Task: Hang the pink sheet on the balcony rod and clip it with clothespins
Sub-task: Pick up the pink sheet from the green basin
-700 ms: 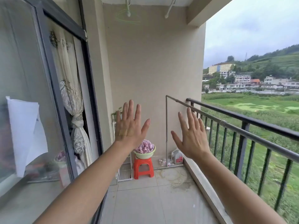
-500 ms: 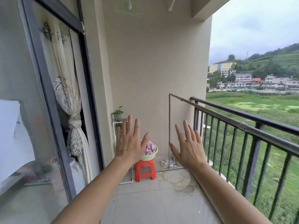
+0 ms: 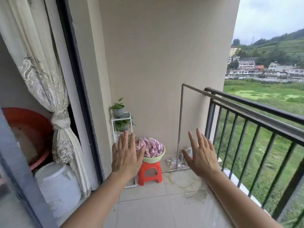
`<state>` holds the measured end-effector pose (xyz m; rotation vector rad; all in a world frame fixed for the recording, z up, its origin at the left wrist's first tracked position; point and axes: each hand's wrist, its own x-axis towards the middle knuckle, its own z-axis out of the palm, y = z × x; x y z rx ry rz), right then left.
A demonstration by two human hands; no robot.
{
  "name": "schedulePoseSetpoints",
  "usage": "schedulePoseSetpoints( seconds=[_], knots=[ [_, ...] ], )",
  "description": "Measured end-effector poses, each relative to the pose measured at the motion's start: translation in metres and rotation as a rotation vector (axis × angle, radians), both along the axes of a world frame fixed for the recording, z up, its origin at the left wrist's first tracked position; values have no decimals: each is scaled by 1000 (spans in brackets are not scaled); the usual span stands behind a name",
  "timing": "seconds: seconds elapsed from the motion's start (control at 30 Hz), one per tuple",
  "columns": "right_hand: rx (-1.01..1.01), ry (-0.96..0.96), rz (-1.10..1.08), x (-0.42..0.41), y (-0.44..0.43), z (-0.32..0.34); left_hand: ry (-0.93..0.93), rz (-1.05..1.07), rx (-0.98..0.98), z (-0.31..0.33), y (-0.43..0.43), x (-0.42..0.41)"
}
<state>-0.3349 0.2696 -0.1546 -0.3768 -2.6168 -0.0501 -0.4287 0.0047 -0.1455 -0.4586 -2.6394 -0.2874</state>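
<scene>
The left hand [image 3: 126,157] and the right hand [image 3: 200,155] are held up with fingers spread flat, and they hold nothing. The person has stepped closer. The crumpled pink striped sheet [image 3: 152,146] now lies just past the left hand, in a pale green plastic bowl [image 3: 155,158] on a small orange plastic stool [image 3: 150,171]. I think picking it up comes next. The thin grey metal rod [image 3: 194,88] is bare beyond the right hand, by the black railing [image 3: 255,110]. Pale floor tiles [image 3: 148,204] lie below.

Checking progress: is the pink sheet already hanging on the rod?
No, the pink sheet lies bunched in the green basin on the stool.
</scene>
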Motion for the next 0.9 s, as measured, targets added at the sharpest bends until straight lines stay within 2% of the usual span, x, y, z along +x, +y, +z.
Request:
schedulePoseSetpoints(
  seconds=[0.37, 0.57, 0.67, 0.9],
  knots=[
    [-43, -85, 35, -261, 94, -65, -102, 15, -93, -50, 89, -265],
    [-141, -103, 2, -425, 153, -53, -134, 41, -82, -43, 134, -411],
    [-118, -129, 25, -496, 165, -50, -152, 29, -85, -49, 143, -472],
    [-80, -219, 70, -668, 183, -99, -211, -24, -54, -111, 157, -625]
  ],
)
